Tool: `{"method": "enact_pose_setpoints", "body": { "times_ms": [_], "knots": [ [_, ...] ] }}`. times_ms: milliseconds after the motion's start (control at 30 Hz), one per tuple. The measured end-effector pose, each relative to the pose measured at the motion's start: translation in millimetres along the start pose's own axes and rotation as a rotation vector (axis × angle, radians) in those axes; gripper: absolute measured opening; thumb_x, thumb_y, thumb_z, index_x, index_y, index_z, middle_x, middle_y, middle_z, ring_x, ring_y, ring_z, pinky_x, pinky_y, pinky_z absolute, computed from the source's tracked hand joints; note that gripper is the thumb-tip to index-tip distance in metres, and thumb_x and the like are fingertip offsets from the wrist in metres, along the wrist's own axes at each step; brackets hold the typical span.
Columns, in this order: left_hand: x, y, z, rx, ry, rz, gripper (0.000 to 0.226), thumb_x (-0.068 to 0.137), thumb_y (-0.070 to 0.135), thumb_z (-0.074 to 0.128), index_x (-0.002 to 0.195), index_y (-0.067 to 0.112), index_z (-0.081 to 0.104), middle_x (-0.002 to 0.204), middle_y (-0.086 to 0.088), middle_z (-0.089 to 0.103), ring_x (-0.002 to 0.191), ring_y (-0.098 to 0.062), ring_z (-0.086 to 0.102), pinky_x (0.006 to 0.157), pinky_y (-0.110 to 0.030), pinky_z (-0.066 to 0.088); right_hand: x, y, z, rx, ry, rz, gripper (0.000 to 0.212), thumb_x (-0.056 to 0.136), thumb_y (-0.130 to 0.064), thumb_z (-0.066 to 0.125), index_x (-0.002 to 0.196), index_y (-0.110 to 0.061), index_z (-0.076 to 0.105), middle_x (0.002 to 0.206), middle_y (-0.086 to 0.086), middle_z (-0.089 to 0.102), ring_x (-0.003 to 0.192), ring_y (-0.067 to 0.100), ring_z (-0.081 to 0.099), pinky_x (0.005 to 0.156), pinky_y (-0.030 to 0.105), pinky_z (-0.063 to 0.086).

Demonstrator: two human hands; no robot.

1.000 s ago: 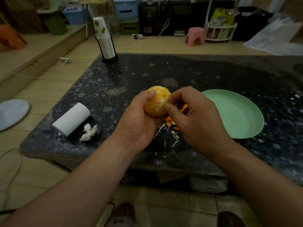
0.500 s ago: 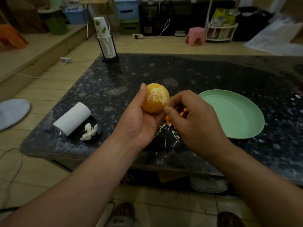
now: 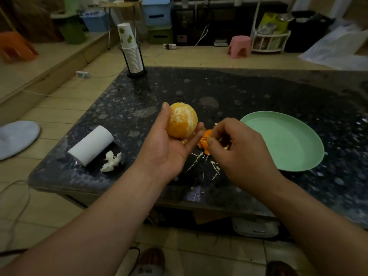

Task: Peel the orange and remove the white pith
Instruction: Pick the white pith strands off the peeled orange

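The peeled orange (image 3: 182,120) sits in my left hand (image 3: 169,144), cradled between thumb and fingers above the dark stone table (image 3: 249,92). My right hand (image 3: 237,150) is a little to the right of the fruit and lower, fingers curled, pinching a small bit of pale pith over the pile of orange peel (image 3: 205,142). Thin white pith strands (image 3: 205,164) lie scattered on the table just under both hands.
An empty green plate (image 3: 288,144) lies right of my right hand. A white paper roll (image 3: 91,145) and a crumpled tissue (image 3: 111,161) lie at the left. A stack of paper cups in a black holder (image 3: 131,52) stands at the far left corner.
My right hand has pulled away from the orange, down and to the right toward the peel pile. The left hand has turned the fruit more into its palm.
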State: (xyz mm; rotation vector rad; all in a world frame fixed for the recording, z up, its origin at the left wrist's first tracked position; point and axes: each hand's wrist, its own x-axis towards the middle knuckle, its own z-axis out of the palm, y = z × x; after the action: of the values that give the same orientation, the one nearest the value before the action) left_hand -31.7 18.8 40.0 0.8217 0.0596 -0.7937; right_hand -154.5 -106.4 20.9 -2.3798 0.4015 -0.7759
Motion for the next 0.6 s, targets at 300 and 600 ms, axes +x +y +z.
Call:
{"method": "enact_pose_setpoints", "body": {
  "times_ms": [300,600],
  "knots": [
    [1.5,-1.3,0.0,0.018,-0.016,-0.01,0.058,0.101,0.046,0.066,0.143,0.007,0.058,0.138,-0.026,0.066,0.114,-0.042,0.073,0.092,-0.047,0.064,0.4,10.0,9.6,-0.403,-0.319,0.174,0.039,0.101,-0.057,0.058,0.084,-0.024,0.072,0.072,-0.002,0.066,0.068,0.012,0.06,0.058,0.03,0.045],
    [-1.4,-1.7,0.1,0.12,-0.111,-0.008,0.055,0.098,0.036,0.065,0.142,0.004,0.058,0.125,-0.022,0.069,0.106,-0.035,0.071,0.085,-0.04,0.065,5.7,2.8,0.8,-0.204,-0.111,0.122,0.015,0.097,-0.042,0.064,0.094,-0.028,0.068,0.091,-0.011,0.063,0.088,0.012,0.059,0.067,0.033,0.048]
  ]
}}
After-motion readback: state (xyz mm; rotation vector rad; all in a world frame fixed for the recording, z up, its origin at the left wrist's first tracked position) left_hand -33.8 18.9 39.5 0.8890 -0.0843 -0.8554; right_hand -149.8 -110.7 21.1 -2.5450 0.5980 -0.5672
